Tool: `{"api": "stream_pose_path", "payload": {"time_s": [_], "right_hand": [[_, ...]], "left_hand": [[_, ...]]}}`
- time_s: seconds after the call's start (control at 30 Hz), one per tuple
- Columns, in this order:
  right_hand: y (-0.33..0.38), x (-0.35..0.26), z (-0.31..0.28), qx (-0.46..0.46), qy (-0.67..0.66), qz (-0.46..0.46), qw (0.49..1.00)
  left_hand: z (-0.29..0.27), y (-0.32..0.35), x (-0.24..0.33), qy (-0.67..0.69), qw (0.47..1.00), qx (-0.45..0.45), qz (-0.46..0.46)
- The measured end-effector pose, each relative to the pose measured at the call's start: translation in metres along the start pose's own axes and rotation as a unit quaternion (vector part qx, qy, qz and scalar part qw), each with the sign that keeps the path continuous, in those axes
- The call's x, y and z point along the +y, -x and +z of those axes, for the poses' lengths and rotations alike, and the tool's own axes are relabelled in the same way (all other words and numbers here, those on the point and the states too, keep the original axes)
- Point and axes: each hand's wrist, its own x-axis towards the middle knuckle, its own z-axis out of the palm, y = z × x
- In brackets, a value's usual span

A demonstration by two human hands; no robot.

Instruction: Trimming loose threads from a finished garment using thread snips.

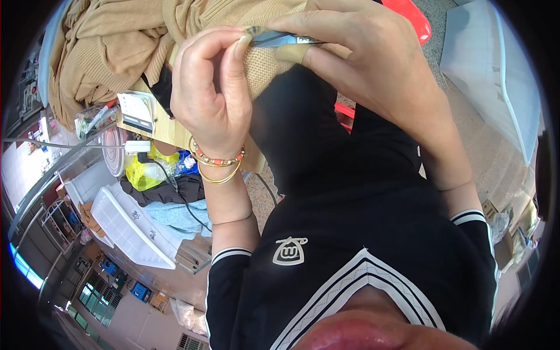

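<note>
Tan knit fabric (116,35) lies bunched across the upper left and reaches over my lap beneath both hands. My left hand (207,87), with bracelets at the wrist, is closed, thumb and forefinger pinched at a small dark-striped bit (254,30) by the knit. My right hand (385,64) grips a small metal cutting tool (279,39), which looks like thread snips, its blue-grey blade pointing at the left fingertips. A tan finger cover (291,53) sits on my right thumb. The palm hides the tool's far end.
On the left, a booklet (137,111) lies on a wooden tabletop (166,129). Beyond are a white adapter (137,147) with cables, a yellow plastic bag (139,176) and a white bin (131,227). A translucent bin (484,70) stands right; a red seat (413,20) shows at the top.
</note>
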Motion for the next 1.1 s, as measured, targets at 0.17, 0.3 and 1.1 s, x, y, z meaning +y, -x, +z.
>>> {"api": "stream_pose_path", "payload": {"time_s": [0.17, 0.3, 1.1], "right_hand": [[-0.001, 0.003, 0.001, -0.008, 0.015, -0.013, 1.000], [-0.002, 0.000, 0.005, 0.018, -0.075, -0.007, 0.997], [0.046, 0.065, 0.013, -0.024, -0.297, 0.130, 0.946]], "left_hand": [[0.000, 0.002, -0.003, 0.001, 1.000, 0.006, 0.013], [-0.002, 0.005, 0.006, 0.103, 0.991, 0.058, -0.066], [-0.073, 0.041, -0.006, 0.303, 0.903, -0.068, -0.298]]}}
